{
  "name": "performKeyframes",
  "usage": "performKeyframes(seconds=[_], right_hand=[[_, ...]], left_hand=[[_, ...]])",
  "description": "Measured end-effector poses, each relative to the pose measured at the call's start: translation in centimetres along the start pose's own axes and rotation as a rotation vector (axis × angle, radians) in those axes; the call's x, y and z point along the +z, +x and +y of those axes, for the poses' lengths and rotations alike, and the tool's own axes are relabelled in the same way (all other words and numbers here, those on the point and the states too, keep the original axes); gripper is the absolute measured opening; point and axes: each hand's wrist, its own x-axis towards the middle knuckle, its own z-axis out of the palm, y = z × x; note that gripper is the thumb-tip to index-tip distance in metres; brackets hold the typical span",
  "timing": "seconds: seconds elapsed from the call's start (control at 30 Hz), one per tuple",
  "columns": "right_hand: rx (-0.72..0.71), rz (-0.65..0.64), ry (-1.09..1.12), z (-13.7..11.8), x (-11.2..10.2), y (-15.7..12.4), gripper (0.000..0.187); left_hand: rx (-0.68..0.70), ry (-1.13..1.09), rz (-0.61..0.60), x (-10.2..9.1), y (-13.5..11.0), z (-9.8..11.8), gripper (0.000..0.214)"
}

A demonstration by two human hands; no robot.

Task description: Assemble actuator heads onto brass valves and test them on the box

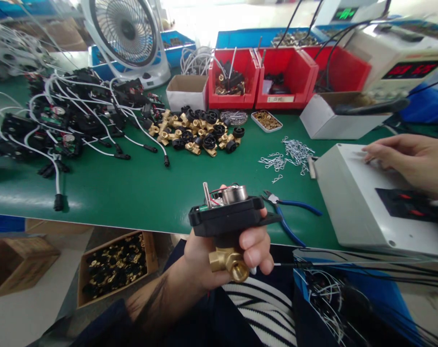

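Note:
My left hand (255, 246) is closed round a motorized valve, held up in front of the table's near edge. The valve has an open black plastic housing (229, 217) on top, with a silver round motor and red wires showing, and a brass body (228, 262) below. Over the pale grey control box (344, 188) at the right is my right hand (410, 159). Its thumb and fingertips are drawn together at the box's top; whatever small part lies between them is hidden. Blue-handled cutters (287, 207) lie on the table just right of the valve.
Brass fittings (197, 127) with black caps are heaped mid-table, beside wired black assemblies (81, 111). Loose cotter pins (294, 152) lie near a small tray (266, 121). Behind stand red bins (233, 99) and a fan (127, 33). A carton (83, 289) of fittings sits below.

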Motion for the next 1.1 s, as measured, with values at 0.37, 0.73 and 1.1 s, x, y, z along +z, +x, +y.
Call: performKeyframes(seconds=[0.37,0.73,1.1], right_hand=[[-0.007,0.003,0.038,-0.4,0.0,-0.3,0.01],[0.011,-0.01,-0.004,-0.9,-0.4,-0.5,0.013],[-0.127,-0.018,0.362,0.8,0.5,-0.1,0.022]], left_hand=[[0.01,-0.055,-0.025,-0.5,0.4,-0.3,0.025],[-0.001,-0.059,-0.004,-0.3,0.6,-0.4,0.03],[0.212,0.388,0.29,-0.3,0.5,-1.2,0.03]])
